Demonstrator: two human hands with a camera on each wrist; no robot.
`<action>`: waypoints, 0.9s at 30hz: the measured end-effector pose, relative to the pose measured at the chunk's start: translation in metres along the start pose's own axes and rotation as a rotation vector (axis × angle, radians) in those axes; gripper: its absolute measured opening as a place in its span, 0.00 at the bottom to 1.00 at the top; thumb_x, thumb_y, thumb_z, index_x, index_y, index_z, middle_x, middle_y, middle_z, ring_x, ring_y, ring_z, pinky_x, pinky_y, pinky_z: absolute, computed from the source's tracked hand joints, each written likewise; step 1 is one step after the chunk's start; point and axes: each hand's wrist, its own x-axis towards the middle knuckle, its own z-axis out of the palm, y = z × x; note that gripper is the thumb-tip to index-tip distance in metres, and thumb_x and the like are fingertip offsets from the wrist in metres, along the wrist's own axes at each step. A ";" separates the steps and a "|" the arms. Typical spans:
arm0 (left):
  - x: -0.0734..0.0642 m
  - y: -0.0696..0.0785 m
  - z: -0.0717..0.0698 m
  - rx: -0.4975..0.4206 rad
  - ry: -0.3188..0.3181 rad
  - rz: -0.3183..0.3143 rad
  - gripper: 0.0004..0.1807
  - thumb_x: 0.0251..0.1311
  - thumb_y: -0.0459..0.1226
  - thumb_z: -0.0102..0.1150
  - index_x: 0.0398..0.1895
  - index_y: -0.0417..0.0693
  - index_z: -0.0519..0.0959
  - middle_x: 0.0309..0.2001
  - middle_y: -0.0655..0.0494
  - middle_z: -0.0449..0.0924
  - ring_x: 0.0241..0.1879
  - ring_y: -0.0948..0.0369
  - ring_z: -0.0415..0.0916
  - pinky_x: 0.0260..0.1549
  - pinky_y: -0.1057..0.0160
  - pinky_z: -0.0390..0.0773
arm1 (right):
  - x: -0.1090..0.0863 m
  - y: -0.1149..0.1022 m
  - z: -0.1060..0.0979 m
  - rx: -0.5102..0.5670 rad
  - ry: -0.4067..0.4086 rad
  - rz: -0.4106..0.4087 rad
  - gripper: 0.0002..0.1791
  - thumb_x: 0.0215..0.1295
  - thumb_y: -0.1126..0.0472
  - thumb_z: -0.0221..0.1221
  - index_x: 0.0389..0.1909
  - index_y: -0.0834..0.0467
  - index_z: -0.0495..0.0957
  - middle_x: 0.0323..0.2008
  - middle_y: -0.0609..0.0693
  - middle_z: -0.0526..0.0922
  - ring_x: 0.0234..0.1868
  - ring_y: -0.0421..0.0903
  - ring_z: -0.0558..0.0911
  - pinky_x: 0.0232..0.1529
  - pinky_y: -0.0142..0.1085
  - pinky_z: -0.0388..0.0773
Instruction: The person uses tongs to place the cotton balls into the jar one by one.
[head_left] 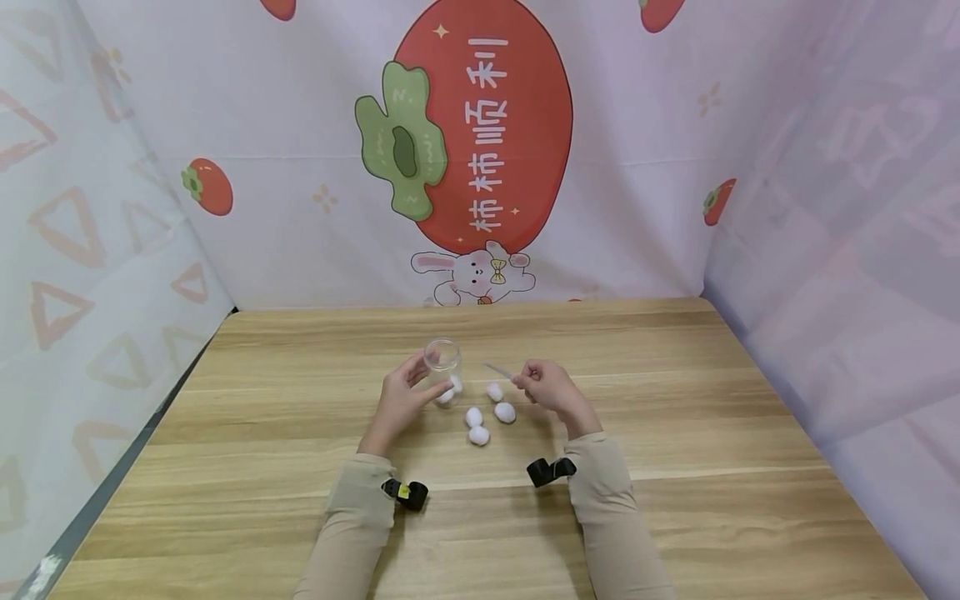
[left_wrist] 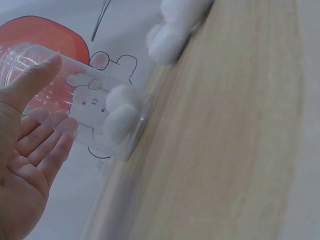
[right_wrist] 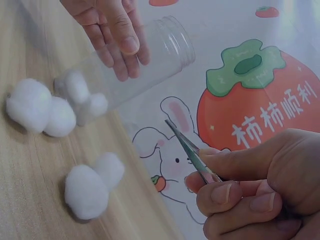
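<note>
My left hand (head_left: 402, 400) holds a clear plastic jar (left_wrist: 85, 102) around its side, thumb on one side and fingers on the other. The jar stands upright on the table with its mouth uncovered. Two white cotton balls (right_wrist: 77, 87) lie at its bottom. In my right hand (head_left: 550, 386) is a pair of metal tweezers (right_wrist: 189, 150), pinched between thumb and fingers. Their tips point toward the jar and have nothing between them. Several cotton balls (head_left: 478, 435) rest on the table between the hands, in two touching or nearly touching pairs.
The wood-grain table (head_left: 300, 517) reaches back to a printed cloth backdrop (head_left: 300, 100) with a large persimmon and a rabbit. Cloth walls rise at both sides. Black wrist cameras (head_left: 551, 472) sit on both sleeves.
</note>
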 end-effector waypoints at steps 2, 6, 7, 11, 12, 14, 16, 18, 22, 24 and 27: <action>0.000 0.000 0.000 0.001 0.001 0.001 0.39 0.49 0.36 0.73 0.66 0.37 0.67 0.62 0.38 0.74 0.63 0.46 0.73 0.67 0.56 0.75 | 0.000 0.001 0.000 0.002 -0.003 0.003 0.12 0.69 0.63 0.54 0.25 0.61 0.70 0.14 0.44 0.66 0.17 0.38 0.61 0.18 0.25 0.55; 0.001 -0.001 0.001 0.005 0.002 0.007 0.39 0.49 0.36 0.73 0.65 0.37 0.67 0.62 0.38 0.74 0.63 0.46 0.73 0.67 0.56 0.75 | 0.001 0.003 0.000 -0.052 -0.016 0.023 0.14 0.67 0.64 0.56 0.21 0.59 0.68 0.13 0.44 0.67 0.18 0.39 0.63 0.20 0.25 0.58; 0.000 -0.001 0.000 0.004 0.004 0.007 0.39 0.48 0.36 0.73 0.65 0.37 0.68 0.62 0.38 0.74 0.63 0.46 0.74 0.67 0.56 0.75 | 0.001 0.004 0.000 -0.078 -0.020 0.034 0.15 0.67 0.63 0.57 0.20 0.58 0.67 0.13 0.44 0.67 0.19 0.39 0.64 0.20 0.26 0.59; 0.000 0.000 0.000 -0.001 0.004 0.007 0.39 0.48 0.35 0.73 0.65 0.37 0.68 0.62 0.38 0.74 0.63 0.46 0.74 0.67 0.56 0.75 | 0.000 0.007 -0.004 -0.150 -0.041 0.082 0.17 0.65 0.61 0.59 0.18 0.56 0.65 0.13 0.44 0.67 0.19 0.40 0.65 0.23 0.27 0.61; 0.000 0.000 0.000 -0.003 0.004 0.007 0.39 0.48 0.35 0.73 0.65 0.37 0.68 0.62 0.38 0.74 0.63 0.46 0.74 0.67 0.56 0.75 | 0.000 0.008 -0.005 -0.154 -0.045 0.086 0.18 0.65 0.61 0.59 0.18 0.56 0.65 0.13 0.44 0.67 0.19 0.39 0.65 0.22 0.27 0.61; -0.004 0.010 -0.001 0.000 -0.005 0.003 0.38 0.49 0.34 0.72 0.65 0.36 0.68 0.63 0.37 0.73 0.63 0.45 0.73 0.68 0.55 0.74 | -0.002 0.008 -0.008 -0.152 -0.059 0.095 0.17 0.64 0.61 0.60 0.18 0.56 0.65 0.13 0.44 0.67 0.19 0.39 0.64 0.22 0.27 0.61; -0.008 0.020 -0.001 0.002 -0.013 0.000 0.38 0.50 0.33 0.71 0.65 0.34 0.67 0.63 0.36 0.73 0.64 0.44 0.72 0.68 0.54 0.73 | -0.003 0.008 -0.010 -0.160 -0.069 0.095 0.17 0.64 0.61 0.60 0.18 0.56 0.65 0.13 0.45 0.68 0.18 0.39 0.64 0.21 0.26 0.60; -0.012 0.029 -0.002 0.007 -0.018 -0.006 0.37 0.52 0.32 0.70 0.65 0.33 0.66 0.64 0.35 0.72 0.64 0.44 0.72 0.68 0.53 0.73 | -0.003 0.008 -0.011 -0.163 -0.075 0.099 0.17 0.63 0.61 0.61 0.18 0.56 0.66 0.14 0.45 0.68 0.18 0.39 0.64 0.21 0.26 0.60; -0.013 0.032 -0.002 0.009 -0.021 -0.011 0.37 0.52 0.31 0.69 0.66 0.33 0.66 0.64 0.35 0.71 0.65 0.44 0.71 0.68 0.54 0.72 | -0.002 0.009 -0.010 -0.159 -0.088 0.105 0.17 0.61 0.62 0.63 0.18 0.56 0.67 0.14 0.45 0.68 0.18 0.38 0.64 0.20 0.26 0.61; -0.013 0.032 -0.002 0.007 -0.022 -0.012 0.37 0.52 0.31 0.69 0.66 0.33 0.66 0.64 0.35 0.71 0.65 0.44 0.71 0.68 0.54 0.72 | -0.001 0.010 -0.009 -0.152 -0.096 0.109 0.17 0.61 0.63 0.63 0.18 0.57 0.67 0.13 0.44 0.68 0.18 0.38 0.64 0.20 0.25 0.61; -0.013 0.031 -0.002 0.005 -0.023 -0.010 0.37 0.52 0.31 0.69 0.66 0.32 0.66 0.64 0.35 0.71 0.65 0.44 0.71 0.68 0.54 0.73 | 0.000 0.012 -0.008 -0.154 -0.100 0.108 0.17 0.61 0.64 0.63 0.17 0.57 0.67 0.13 0.44 0.67 0.18 0.38 0.64 0.19 0.25 0.61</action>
